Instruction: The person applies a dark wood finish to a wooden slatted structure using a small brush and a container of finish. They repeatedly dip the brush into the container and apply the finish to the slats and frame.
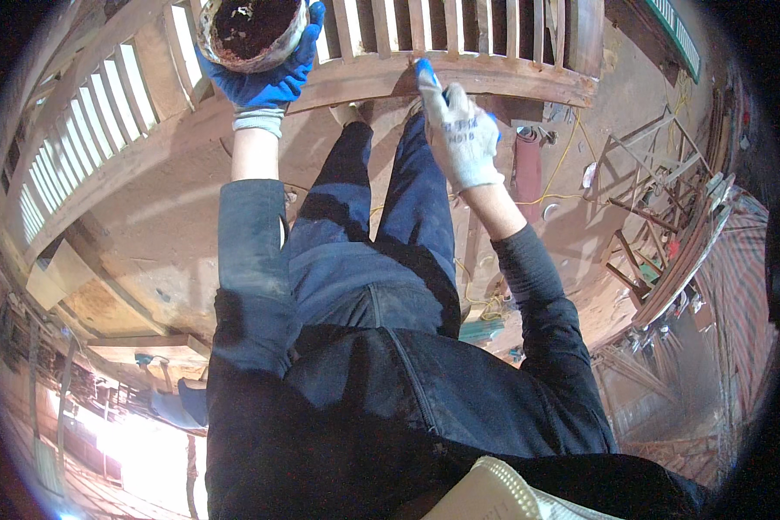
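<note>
My left hand [273, 85], in a blue-palmed glove with a white cuff, cups a round, crusted bowl [264, 62] from below. Dark brown stuff with a few pale bits fills the bowl. Over the near rail of a slatted wooden frame [511, 80] is my right hand [459, 130], in a white-backed glove with blue fingertips. One finger stretches toward the rail, beside a dark patch on the wood; the other fingers are curled in. Whatever the right hand grips is hidden beneath it.
The slatted frame curves across the top and down the left side. A dark red roll [527, 165] and a yellow cord [572, 147] lie on the floor at right. Farther right are bare wooden frames [659, 165] and a striped cloth [732, 277]. Another person's legs [180, 403] show at lower left.
</note>
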Demonstrator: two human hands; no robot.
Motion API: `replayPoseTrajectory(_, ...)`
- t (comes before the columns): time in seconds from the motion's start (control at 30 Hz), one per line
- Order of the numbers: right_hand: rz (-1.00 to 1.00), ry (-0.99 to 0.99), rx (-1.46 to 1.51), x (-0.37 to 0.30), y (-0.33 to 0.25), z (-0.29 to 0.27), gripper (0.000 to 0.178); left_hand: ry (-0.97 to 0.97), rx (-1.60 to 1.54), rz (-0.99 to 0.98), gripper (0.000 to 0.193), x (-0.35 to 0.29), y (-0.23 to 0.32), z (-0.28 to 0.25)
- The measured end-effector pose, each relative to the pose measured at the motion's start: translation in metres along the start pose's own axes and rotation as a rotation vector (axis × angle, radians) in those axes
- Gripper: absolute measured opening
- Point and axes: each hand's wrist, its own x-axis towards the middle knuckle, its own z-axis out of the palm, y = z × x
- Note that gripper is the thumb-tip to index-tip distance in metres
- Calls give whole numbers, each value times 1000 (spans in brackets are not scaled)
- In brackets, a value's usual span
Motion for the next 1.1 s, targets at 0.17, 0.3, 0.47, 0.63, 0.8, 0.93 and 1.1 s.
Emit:
replayPoseTrajectory(0.17, 22, 2, 700, -7, 4, 2, 42, 0, 9, 8, 83, -3, 4, -1)
replayPoseTrajectory(0.3, 636, -353, 1795, -6, 18, -3, 37, 7, 5, 13, 84, -8, 4, -1)
replayPoseTrajectory(0.47, 646, -518, 2164, -10, 25, 4, 41, 3, 37, 1, 82, -3, 2, 0)
replayPoseTrajectory(0.63, 709, -256, 1994, -21, 25, -6, 41, -272, 16, -181, 101, 10, 17, -18)
replayPoseTrajectory(0.8, 860, 452, 958, -98, 112, 11, 34, -147, -18, -61, 90, -4, 17, -15)
replayPoseTrajectory(0.93, 718, 373, 321, -103, 160, 12, 33, -142, -8, -97, 90, 3, 13, -10)
replayPoseTrajectory(1.1, 885, -66, -197, -44, 118, 32, 34, -88, -63, -119, 95, 3, -3, -6)
